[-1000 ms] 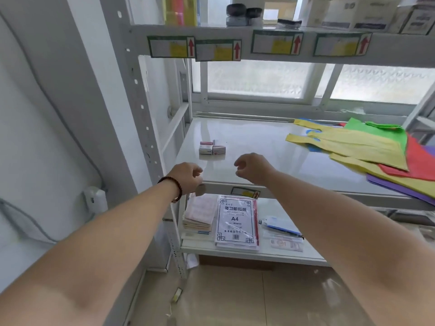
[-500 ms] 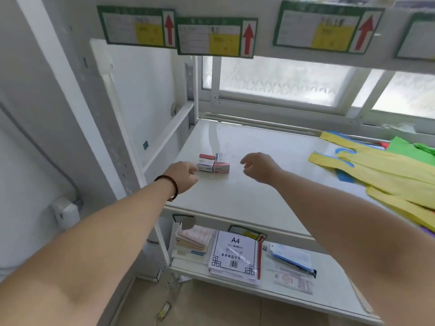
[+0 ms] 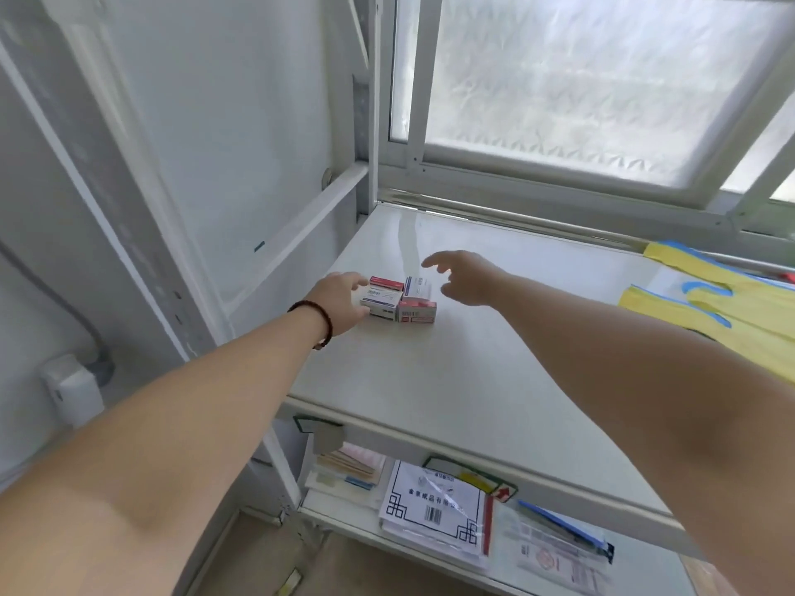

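A small cluster of medicine boxes (image 3: pixel 400 299) sits on the white shelf (image 3: pixel 451 363) near its left side. It holds a white box (image 3: pixel 380 304), a red-topped box (image 3: pixel 387 282) behind it, a red and white box (image 3: pixel 416 314) and a blue-printed box (image 3: pixel 418 286). My left hand (image 3: pixel 340 301), with a dark bead bracelet at the wrist, reaches the cluster from the left; its fingers and thumb pinch the left end of the white box. My right hand (image 3: pixel 466 279) hovers just right of the boxes with fingers spread, holding nothing.
Yellow bags (image 3: pixel 710 311) lie at the shelf's right side. A frosted window (image 3: pixel 602 88) stands behind the shelf and a metal rack post (image 3: pixel 129 174) to the left. The lower shelf holds an A4 paper pack (image 3: pixel 434 509), notebooks (image 3: pixel 344 471) and pens (image 3: pixel 563 531).
Both hands moved forward over the shelf to the boxes and the view came closer. My left hand went from short of the boxes to holding the white box; my right hand opened.
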